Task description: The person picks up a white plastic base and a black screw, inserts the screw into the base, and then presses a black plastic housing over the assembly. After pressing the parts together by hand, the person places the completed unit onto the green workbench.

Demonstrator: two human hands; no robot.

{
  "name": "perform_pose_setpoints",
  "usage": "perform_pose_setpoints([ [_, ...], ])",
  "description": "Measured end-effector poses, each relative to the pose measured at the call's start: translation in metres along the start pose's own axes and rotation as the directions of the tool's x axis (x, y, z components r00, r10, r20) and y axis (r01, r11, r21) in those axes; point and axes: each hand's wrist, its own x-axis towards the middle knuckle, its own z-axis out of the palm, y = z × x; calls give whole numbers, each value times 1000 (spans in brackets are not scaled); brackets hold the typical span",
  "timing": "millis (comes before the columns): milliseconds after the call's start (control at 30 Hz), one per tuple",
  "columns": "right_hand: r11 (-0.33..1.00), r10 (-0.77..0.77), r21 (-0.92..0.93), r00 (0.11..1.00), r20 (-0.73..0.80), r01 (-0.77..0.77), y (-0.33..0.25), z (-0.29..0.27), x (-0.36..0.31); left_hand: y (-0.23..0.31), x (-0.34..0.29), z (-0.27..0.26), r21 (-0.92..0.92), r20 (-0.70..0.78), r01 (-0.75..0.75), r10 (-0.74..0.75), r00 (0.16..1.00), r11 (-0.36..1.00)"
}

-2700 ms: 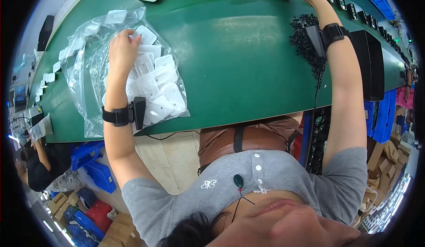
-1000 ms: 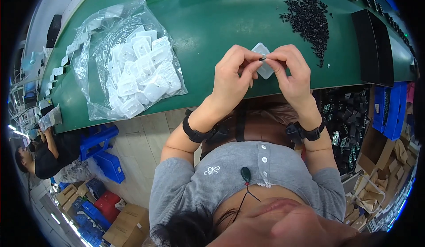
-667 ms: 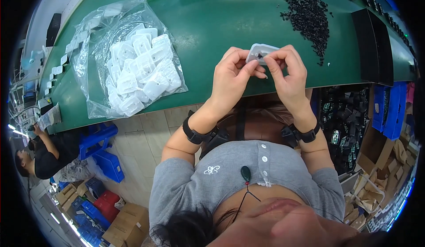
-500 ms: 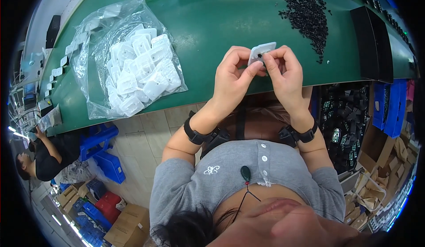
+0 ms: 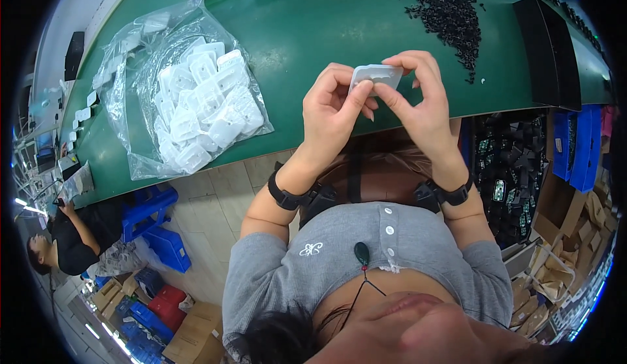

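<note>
A white plastic cover [image 5: 377, 72] with rounded corners is held up between my two hands, just above the near part of the green table. My left hand [image 5: 333, 106] grips its left side, the thumb pressed on the near face. On the other side my right hand [image 5: 421, 103] pinches it, thumb low on the face and fingers along the upper right edge. Both thumb tips nearly meet at the lower edge. Whether a small part sits under the thumbs I cannot tell. To the left, a clear plastic bag [image 5: 140, 132] holds many similar white covers [image 5: 209, 96].
Small black parts [image 5: 450, 15] lie heaped at the far right of the green table [image 5: 313, 34]. A black box [image 5: 545, 54] stands right of them. Below the table's right end is a bin of black parts [image 5: 509, 174]. Another person [image 5: 72, 233] works at the far left.
My hands have turned the white cover from a slant to nearly level and shifted it slightly left. My right fingers have moved up onto its upper edge.
</note>
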Motion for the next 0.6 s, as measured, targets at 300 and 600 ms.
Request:
perform_pose_setpoints([
  [300,860,295,361,928,227,-362,7,-5,-3,2,0,3,-57,70,48,-44,997,997],
  [600,729,349,508,888,301,-459,24,-6,18,5,24,-8,-57,-76,144,-148,986,988],
])
